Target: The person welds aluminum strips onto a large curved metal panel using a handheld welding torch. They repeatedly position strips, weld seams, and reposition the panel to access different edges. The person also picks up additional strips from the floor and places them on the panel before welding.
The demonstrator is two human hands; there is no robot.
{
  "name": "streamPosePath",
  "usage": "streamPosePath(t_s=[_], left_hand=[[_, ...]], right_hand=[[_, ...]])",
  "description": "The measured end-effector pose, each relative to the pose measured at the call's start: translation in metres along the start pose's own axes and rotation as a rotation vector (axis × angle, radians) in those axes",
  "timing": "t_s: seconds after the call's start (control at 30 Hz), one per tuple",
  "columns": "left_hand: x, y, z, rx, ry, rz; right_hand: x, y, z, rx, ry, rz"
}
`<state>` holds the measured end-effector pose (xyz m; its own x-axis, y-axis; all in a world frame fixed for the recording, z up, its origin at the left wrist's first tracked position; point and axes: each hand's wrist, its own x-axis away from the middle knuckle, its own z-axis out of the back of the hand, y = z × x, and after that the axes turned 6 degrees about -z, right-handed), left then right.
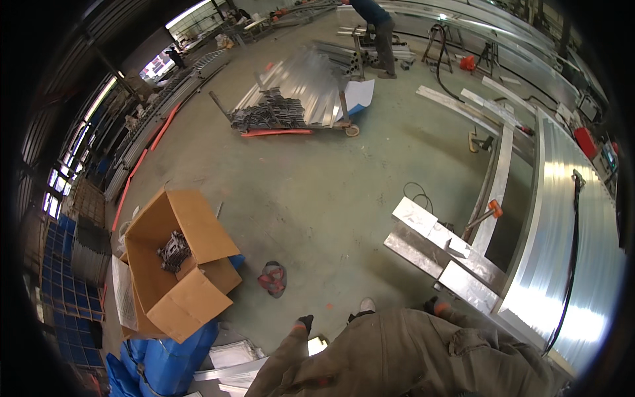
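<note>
My left hand (304,323), in a dark glove, hangs low over the concrete floor at the end of an olive sleeve; nothing shows in it, and its fingers are too small to read. My right hand (432,306), in a dark and orange glove, is at the near edge of a stack of flat aluminium plates (430,241); I cannot tell whether it touches them. A light shoe tip (366,305) shows between the hands. A crumpled red and grey pair of gloves (272,278) lies on the floor ahead of my left hand.
An open cardboard box (198,228) holding small metal parts stands at the left, with blue bags (159,364) below it. A long shiny aluminium sheet (562,278) with a black cable (574,238) runs along the right. A cart of aluminium profiles (297,99) and another person (377,30) are further off.
</note>
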<state>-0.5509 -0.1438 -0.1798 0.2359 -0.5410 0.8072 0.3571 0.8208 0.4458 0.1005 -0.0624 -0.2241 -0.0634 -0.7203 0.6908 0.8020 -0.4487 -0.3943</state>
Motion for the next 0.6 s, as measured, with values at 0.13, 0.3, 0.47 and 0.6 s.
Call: streamPosePath(t_s=[0.13,0.3,0.47,0.6], left_hand=[[-0.039,0.02,0.038,0.013,0.013,0.046],[-0.083,0.076,0.045,0.314,0.035,-0.016],[-0.115,0.13,0.082,0.066,-0.085,-0.214],[-0.137,0.17,0.114,-0.227,-0.071,-0.244]], right_hand=[[-0.009,-0.085,0.029,-0.05,0.041,0.062],[-0.051,-0.143,0.037,0.106,0.092,0.249],[-0.122,-0.246,0.051,-0.071,0.018,0.148],[-0.201,-0.33,0.082,-0.12,0.003,0.13]])
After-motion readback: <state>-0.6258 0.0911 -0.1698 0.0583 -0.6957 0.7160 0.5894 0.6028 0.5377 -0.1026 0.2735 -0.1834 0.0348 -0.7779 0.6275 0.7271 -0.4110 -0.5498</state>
